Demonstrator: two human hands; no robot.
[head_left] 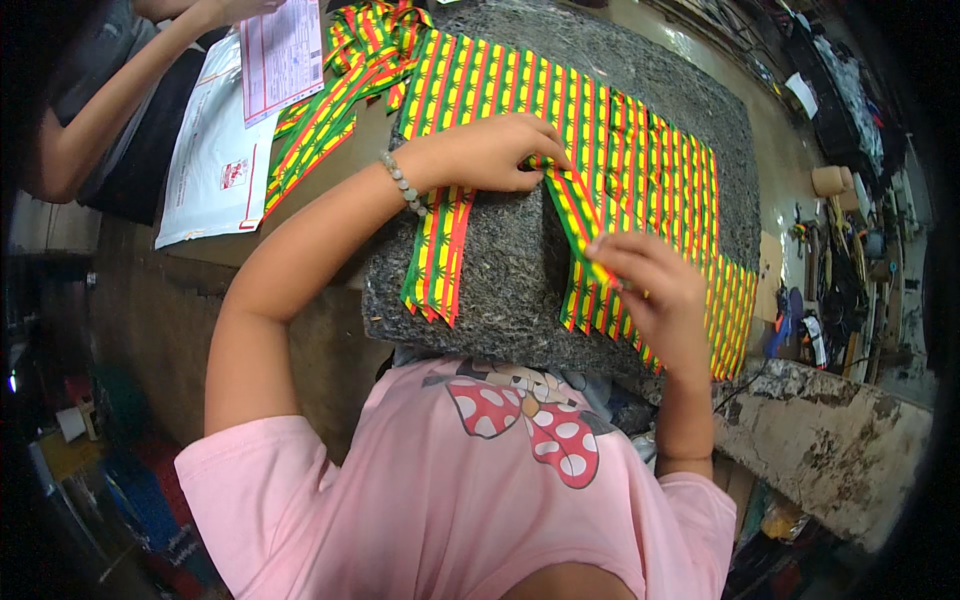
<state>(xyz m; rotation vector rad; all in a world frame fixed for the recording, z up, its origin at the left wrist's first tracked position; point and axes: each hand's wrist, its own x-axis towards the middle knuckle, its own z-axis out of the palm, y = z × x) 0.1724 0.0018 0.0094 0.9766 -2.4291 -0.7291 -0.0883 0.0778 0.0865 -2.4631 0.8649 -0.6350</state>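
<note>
While the left hand (505, 155) and right hand (660, 290) pinch a striped strip (578, 222) mid-frame, fingers (630, 264) closed, straightening seems underway, next calling for even tension.

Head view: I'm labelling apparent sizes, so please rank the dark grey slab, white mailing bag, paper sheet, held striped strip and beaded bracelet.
Largest to smallest:
1. Dark grey slab
2. White mailing bag
3. Paper sheet
4. Held striped strip
5. Beaded bracelet
</note>
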